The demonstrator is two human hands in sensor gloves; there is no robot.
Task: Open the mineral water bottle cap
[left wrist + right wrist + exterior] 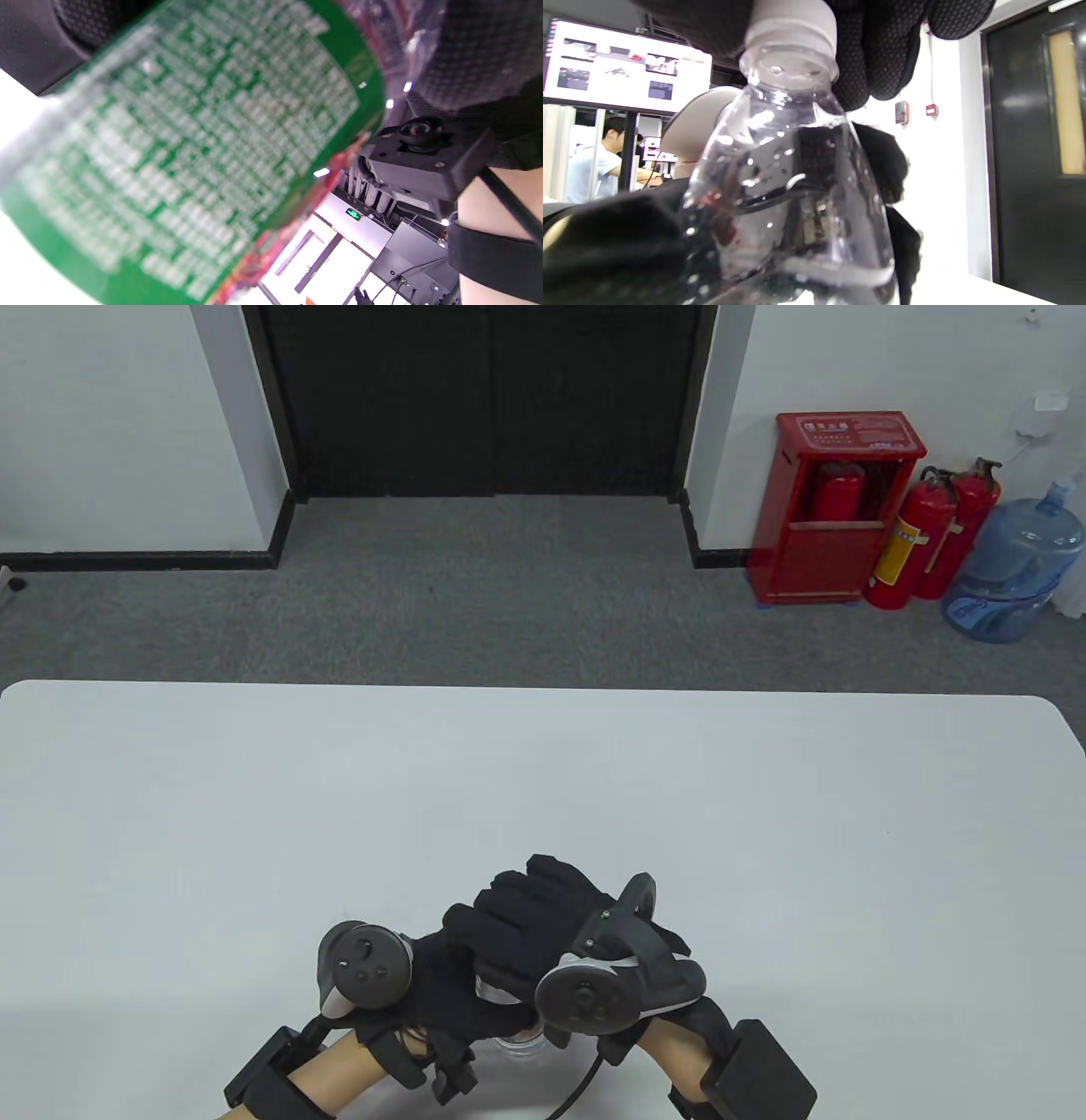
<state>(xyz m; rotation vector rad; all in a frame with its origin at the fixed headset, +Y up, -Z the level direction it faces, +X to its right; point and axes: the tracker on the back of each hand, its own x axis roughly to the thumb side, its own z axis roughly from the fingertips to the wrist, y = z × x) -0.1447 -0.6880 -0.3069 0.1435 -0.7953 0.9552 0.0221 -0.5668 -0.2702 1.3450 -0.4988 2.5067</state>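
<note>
Both hands meet low at the near edge of the white table (764,814), stacked over one bottle. The left hand (441,984) wraps around the body of the mineral water bottle (793,190), gripping it; from the table view only a sliver of clear plastic shows between and below the gloves (517,1042). The right hand (543,916) sits on top of the left, its fingers (878,51) curled down around the white cap (793,21), which is on the neck and looks seated (thread ring visible just under it). In the right wrist view the bottle stands roughly upright, clear shoulder with droplets inside, black glove of the left hand (606,245) closing around its lower part. The left wrist view is filled by the green label (191,148) with blurred white print, a red strip along its edge, too close to read; black glove fabric at the top corners, and the camera module on the other wrist sits to the right (420,156). Trackers ride on the backs of both hands, left one (365,971) and right one (585,997), black wrist straps at the bottom edge. Behind the table: grey carpet, a dark double door (484,398), a red extinguisher cabinet (836,509), two red extinguishers (929,534) just beside it, and a blue water jug (1014,564) at the wall.
</note>
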